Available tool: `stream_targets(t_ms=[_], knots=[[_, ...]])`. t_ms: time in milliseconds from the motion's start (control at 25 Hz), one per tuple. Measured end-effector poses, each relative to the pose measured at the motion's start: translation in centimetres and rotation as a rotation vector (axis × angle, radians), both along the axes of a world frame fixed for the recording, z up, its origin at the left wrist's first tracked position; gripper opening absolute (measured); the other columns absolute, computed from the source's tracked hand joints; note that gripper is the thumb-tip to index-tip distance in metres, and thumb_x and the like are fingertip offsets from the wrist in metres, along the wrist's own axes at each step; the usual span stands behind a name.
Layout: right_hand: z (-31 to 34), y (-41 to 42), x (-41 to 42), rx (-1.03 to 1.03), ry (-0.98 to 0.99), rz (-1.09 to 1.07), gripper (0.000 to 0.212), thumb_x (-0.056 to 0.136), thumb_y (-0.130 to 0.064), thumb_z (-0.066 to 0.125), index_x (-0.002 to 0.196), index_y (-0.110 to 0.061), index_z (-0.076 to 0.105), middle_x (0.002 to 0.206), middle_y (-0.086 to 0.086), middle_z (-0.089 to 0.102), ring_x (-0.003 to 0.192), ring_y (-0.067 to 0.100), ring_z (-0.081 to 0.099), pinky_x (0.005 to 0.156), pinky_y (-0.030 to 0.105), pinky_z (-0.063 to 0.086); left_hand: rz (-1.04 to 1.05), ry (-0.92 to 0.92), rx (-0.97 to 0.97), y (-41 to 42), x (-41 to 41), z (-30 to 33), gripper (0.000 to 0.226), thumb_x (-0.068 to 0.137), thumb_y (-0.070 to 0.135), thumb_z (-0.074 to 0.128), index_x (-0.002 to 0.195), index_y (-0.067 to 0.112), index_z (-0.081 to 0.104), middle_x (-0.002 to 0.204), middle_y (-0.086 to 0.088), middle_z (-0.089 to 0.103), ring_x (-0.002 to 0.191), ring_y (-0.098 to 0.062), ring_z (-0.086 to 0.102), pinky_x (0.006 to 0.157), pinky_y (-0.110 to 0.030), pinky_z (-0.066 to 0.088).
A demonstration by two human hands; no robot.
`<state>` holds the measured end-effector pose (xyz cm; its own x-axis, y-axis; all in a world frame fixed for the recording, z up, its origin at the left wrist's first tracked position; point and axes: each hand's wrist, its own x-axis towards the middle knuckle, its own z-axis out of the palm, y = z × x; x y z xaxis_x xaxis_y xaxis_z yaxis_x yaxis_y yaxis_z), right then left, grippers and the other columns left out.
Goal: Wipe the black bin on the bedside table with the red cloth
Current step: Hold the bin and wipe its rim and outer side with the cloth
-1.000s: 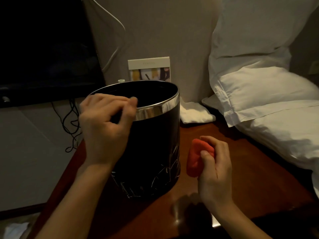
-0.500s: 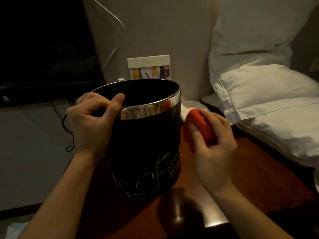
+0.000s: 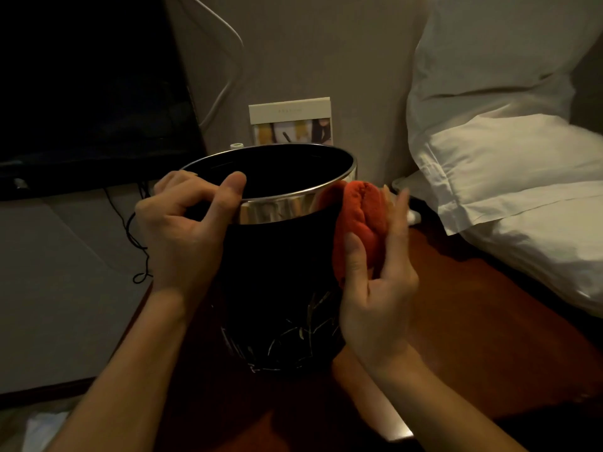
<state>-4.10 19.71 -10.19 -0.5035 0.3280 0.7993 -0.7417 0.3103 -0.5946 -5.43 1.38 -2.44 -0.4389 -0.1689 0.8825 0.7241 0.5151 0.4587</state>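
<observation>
The black bin (image 3: pixel 280 282) stands upright on the reddish-brown counter (image 3: pixel 463 305), and both hands are on it. The right hand (image 3: pixel 375 288) holds a bunched red cloth (image 3: pixel 362 220) between thumb and fingers and presses it against the bin's right side, just under the shiny metal band (image 3: pixel 277 210) at the rim. The left hand (image 3: pixel 182 230) grips the rim on the near left, thumb outside on the band, fingers curled over the edge. The fingertips are lost in the dark inside, and the bin's bottom cannot be made out either. Pale scratchy markings show low on its wall.

Behind the bin a small card (image 3: pixel 292 125) with a picture stands against the wall, its lower edge hidden by the rim; a little white cap (image 3: pixel 236 145) peeks out beside it. White pillows (image 3: pixel 509 177) crowd the counter's right side. To the left is a dark screen (image 3: pixel 88 93), cut off by the frame, with black cables (image 3: pixel 137 243) dangling below and a white cable (image 3: pixel 225 53) running up the wall.
</observation>
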Motion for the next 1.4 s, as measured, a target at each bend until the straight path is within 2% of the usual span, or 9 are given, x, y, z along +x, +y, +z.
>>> stream_targets(t_ms=[40,160,240,320,480,640,1040,1240,1400], knots=[[0.0,0.2,-0.1,-0.007,-0.005,-0.01,0.059,0.101,-0.025,0.057,0.153,-0.01,0.032,0.141,0.003,0.055,0.128,0.002,0.053,0.101,0.011,0.043,0.003,-0.001,0.003,0.0,0.0,0.0,0.035,0.091,0.047,0.061,0.057,0.039,0.06,0.059,0.019,0.053,0.069,-0.008,0.049,0.08,-0.044,0.04],[-0.1,0.1,-0.7,0.042,0.039,-0.106,0.053,0.098,-0.03,0.059,0.143,-0.005,0.05,0.145,0.01,0.053,0.138,0.022,0.043,0.113,0.024,0.036,0.002,0.0,0.008,0.0,-0.1,0.0,0.037,0.092,0.047,0.06,0.056,0.039,0.059,0.058,0.019,0.051,0.068,-0.008,0.048,0.078,-0.042,0.039],[0.0,-0.4,-0.9,0.033,0.043,-0.072,0.05,0.099,-0.031,0.055,0.143,-0.007,0.05,0.152,0.015,0.044,0.144,0.028,0.036,0.117,0.028,0.033,0.001,-0.003,0.01,0.0,-0.2,0.0,0.038,0.092,0.048,0.059,0.055,0.038,0.058,0.058,0.019,0.051,0.068,-0.008,0.048,0.078,-0.044,0.039],[-0.5,-0.6,-0.8,0.04,0.075,-0.01,0.048,0.099,-0.024,0.055,0.143,-0.005,0.046,0.152,0.02,0.042,0.145,0.03,0.038,0.117,0.03,0.036,0.006,-0.001,0.013,0.0,-0.2,-0.1,0.04,0.092,0.047,0.059,0.054,0.035,0.057,0.057,0.017,0.049,0.068,-0.009,0.047,0.078,-0.045,0.039],[-3.9,-0.4,0.1,0.235,0.145,-0.027,0.045,0.097,-0.01,0.06,0.139,0.002,0.048,0.15,0.023,0.041,0.145,0.041,0.035,0.116,0.05,0.037,0.01,0.01,0.002,0.1,-0.2,-0.2,0.042,0.094,0.042,0.058,0.053,0.034,0.056,0.056,0.012,0.049,0.067,-0.009,0.048,0.079,-0.038,0.039],[-6.9,-0.2,1.3,0.414,0.164,-0.049,0.038,0.099,-0.014,0.059,0.136,-0.005,0.055,0.149,0.021,0.044,0.146,0.044,0.031,0.118,0.05,0.034,0.007,0.018,0.005,0.1,-0.1,-0.3,0.042,0.094,0.043,0.058,0.053,0.034,0.055,0.057,0.009,0.05,0.067,-0.01,0.048,0.08,-0.042,0.039],[-1.2,-0.7,0.0,0.298,0.202,-0.085,0.048,0.091,-0.005,0.069,0.135,0.003,0.052,0.139,0.022,0.053,0.133,0.039,0.046,0.114,0.039,0.039,-0.006,0.013,-0.035,0.0,-0.1,0.0,0.038,0.094,0.04,0.057,0.056,0.037,0.052,0.057,0.019,0.05,0.066,-0.003,0.046,0.08,-0.036,0.038],[-5.3,0.0,1.5,0.496,0.163,-0.064,0.039,0.095,-0.008,0.064,0.132,0.001,0.057,0.142,0.019,0.053,0.134,0.034,0.045,0.111,0.04,0.04,-0.01,0.011,-0.043,0.0,-0.2,0.0,0.035,0.094,0.038,0.057,0.059,0.035,0.052,0.058,0.02,0.05,0.068,-0.003,0.047,0.082,-0.04,0.038],[-4.5,0.0,1.9,0.55,0.16,-0.115,0.04,0.095,-0.014,0.065,0.133,-0.002,0.057,0.136,0.015,0.05,0.129,0.03,0.044,0.112,0.025,0.035,-0.004,0.001,-0.038,0.2,-0.1,0.0,0.037,0.093,0.039,0.057,0.057,0.034,0.052,0.057,0.021,0.051,0.068,-0.002,0.047,0.083,-0.039,0.039]])
